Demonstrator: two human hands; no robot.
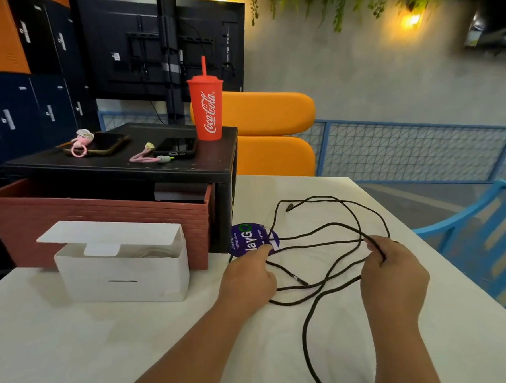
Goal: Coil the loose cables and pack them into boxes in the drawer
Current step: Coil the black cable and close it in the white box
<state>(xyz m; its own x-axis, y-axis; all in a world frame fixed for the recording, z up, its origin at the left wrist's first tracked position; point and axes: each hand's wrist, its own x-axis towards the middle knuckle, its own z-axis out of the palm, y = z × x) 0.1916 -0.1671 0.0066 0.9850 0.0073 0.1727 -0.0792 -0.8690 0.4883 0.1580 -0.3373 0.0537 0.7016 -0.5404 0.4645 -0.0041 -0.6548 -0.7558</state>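
Note:
A long black cable (317, 233) lies in loose loops on the white table (59, 342). My right hand (392, 274) grips several strands of it at the loops' right side. My left hand (249, 274) pinches a strand at the left, over a purple round sticker (249, 238). One cable plug (289, 207) lies at the far end, another plug (299, 280) between my hands. A white cardboard box (122, 269) stands open to the left, its lid flap raised. Behind it a brick-red drawer (96, 214) is pulled out of a black stand (123, 165).
On the black stand are a red Coca-Cola cup (205, 105), two phones (176, 145) with pink charms, and a short pink cable (147, 158). Orange seat cushions (273, 133) stand behind the table. A blue chair (480, 229) is at the right edge.

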